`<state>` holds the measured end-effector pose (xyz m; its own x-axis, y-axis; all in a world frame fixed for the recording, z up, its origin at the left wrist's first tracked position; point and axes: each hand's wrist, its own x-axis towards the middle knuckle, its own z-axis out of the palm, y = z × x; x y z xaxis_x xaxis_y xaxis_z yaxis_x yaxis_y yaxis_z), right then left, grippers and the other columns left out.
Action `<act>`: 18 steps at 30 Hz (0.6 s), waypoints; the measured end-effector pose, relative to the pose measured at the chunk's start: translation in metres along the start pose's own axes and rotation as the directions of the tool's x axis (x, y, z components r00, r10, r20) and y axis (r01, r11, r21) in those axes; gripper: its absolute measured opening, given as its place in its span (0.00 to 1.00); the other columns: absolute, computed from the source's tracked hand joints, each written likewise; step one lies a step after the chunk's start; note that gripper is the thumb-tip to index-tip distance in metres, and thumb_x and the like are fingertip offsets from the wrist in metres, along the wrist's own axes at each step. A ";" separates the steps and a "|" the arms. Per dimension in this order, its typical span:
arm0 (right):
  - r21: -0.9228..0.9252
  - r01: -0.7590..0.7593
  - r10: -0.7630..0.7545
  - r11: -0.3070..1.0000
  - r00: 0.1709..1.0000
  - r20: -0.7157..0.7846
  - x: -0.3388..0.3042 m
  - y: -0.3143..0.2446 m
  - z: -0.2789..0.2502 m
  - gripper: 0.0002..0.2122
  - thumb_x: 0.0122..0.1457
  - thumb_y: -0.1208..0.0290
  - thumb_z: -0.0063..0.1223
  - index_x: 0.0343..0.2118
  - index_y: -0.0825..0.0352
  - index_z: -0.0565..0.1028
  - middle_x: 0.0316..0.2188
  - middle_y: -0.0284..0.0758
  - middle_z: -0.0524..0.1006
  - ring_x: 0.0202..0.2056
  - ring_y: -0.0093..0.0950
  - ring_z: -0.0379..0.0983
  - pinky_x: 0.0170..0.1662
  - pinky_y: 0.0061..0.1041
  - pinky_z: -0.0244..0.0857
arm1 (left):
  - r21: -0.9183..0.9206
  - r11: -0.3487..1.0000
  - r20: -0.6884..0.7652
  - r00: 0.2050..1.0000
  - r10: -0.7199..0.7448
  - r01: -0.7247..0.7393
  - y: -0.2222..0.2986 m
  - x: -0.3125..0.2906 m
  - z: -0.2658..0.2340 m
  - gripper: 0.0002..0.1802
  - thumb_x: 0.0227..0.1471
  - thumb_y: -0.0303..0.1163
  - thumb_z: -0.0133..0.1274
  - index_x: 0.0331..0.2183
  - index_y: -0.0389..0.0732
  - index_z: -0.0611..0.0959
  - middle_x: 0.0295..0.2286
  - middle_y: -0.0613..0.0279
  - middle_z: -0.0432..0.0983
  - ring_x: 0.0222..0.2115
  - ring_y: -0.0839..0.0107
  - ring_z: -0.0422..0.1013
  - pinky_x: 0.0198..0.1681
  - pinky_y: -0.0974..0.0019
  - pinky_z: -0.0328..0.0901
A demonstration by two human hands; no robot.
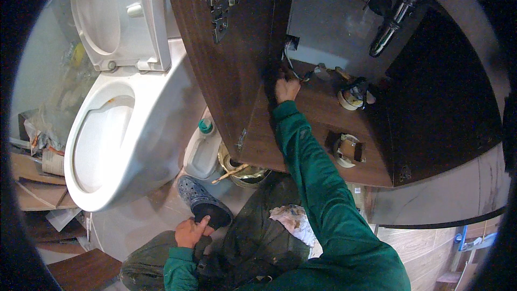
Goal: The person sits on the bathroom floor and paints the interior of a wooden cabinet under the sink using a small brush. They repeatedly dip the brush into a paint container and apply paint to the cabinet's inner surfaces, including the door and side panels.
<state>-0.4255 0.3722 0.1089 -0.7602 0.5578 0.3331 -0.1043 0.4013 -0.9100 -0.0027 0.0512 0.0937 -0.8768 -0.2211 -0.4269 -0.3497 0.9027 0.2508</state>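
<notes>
Left hand (189,231) curled, resting on knee by clog (203,200); right hand (286,88) gripping cables (293,70) inside cabinet (318,129)

dim, bluish cast; cabinet interior shadowed — fisheye bending, black rim

a white plastic jug with a teal cap (203,151) stands on the floor between the toilet (124,129) and the cabinet door (226,54).

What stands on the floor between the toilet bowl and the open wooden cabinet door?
In the head view, a white plastic jug with a green cap stands between the toilet bowl and the cabinet door.
</notes>
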 end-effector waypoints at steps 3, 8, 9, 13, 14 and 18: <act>0.018 -0.014 0.014 1.000 1.000 0.010 0.005 0.007 0.008 0.16 0.58 0.69 0.54 0.47 0.68 0.80 0.45 0.47 0.81 0.46 0.37 0.79 0.52 0.31 0.68 | -0.100 0.995 0.031 0.999 -0.015 0.018 0.003 -0.001 -0.007 0.42 0.49 0.69 0.48 0.26 0.32 0.83 0.29 0.36 0.79 0.35 0.41 0.75 0.42 0.45 0.67; -0.004 0.067 -0.067 0.998 0.998 -0.001 0.007 0.010 0.013 0.16 0.56 0.68 0.54 0.46 0.69 0.79 0.45 0.48 0.80 0.47 0.42 0.76 0.53 0.36 0.66 | -0.031 0.999 0.057 0.998 -0.028 0.030 0.006 0.000 -0.007 0.35 0.51 0.70 0.44 0.26 0.49 0.88 0.28 0.46 0.81 0.35 0.47 0.76 0.43 0.50 0.67; 0.011 0.109 -0.109 0.994 0.994 0.027 0.007 0.009 0.012 0.17 0.55 0.67 0.53 0.45 0.70 0.79 0.45 0.49 0.79 0.48 0.47 0.74 0.54 0.41 0.64 | 0.016 0.999 0.064 0.997 -0.040 0.039 0.007 0.000 -0.007 0.33 0.51 0.70 0.42 0.25 0.58 0.90 0.28 0.51 0.82 0.35 0.50 0.76 0.43 0.52 0.66; 0.115 0.218 -0.215 0.969 0.976 -0.035 0.006 -0.003 0.007 0.17 0.55 0.67 0.51 0.46 0.68 0.79 0.46 0.49 0.79 0.49 0.50 0.72 0.58 0.46 0.61 | 0.026 0.999 0.044 0.998 -0.043 0.042 0.010 0.000 -0.009 0.32 0.52 0.70 0.42 0.25 0.59 0.90 0.27 0.52 0.82 0.34 0.51 0.76 0.44 0.53 0.66; 0.113 0.278 -0.271 0.954 0.960 -0.072 0.005 -0.007 0.005 0.17 0.57 0.67 0.51 0.47 0.68 0.79 0.46 0.48 0.79 0.49 0.46 0.74 0.56 0.41 0.63 | 0.014 0.999 0.058 0.997 -0.050 0.050 0.010 -0.001 -0.009 0.32 0.52 0.70 0.42 0.25 0.59 0.90 0.27 0.52 0.82 0.35 0.51 0.76 0.44 0.53 0.66; 0.225 0.204 -0.200 0.953 0.979 -0.038 0.000 -0.022 -0.007 0.16 0.61 0.68 0.52 0.49 0.69 0.79 0.46 0.47 0.80 0.50 0.39 0.77 0.54 0.30 0.66 | -0.045 0.998 0.059 0.998 -0.032 0.035 0.004 0.000 -0.006 0.34 0.52 0.70 0.42 0.25 0.56 0.91 0.26 0.52 0.82 0.35 0.51 0.76 0.45 0.52 0.66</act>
<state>-0.4187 0.3677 0.1309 -0.6988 0.4933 0.5180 -0.3984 0.3330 -0.8546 -0.0060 0.0529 0.0999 -0.8442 -0.2280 -0.4851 -0.3946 0.8768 0.2747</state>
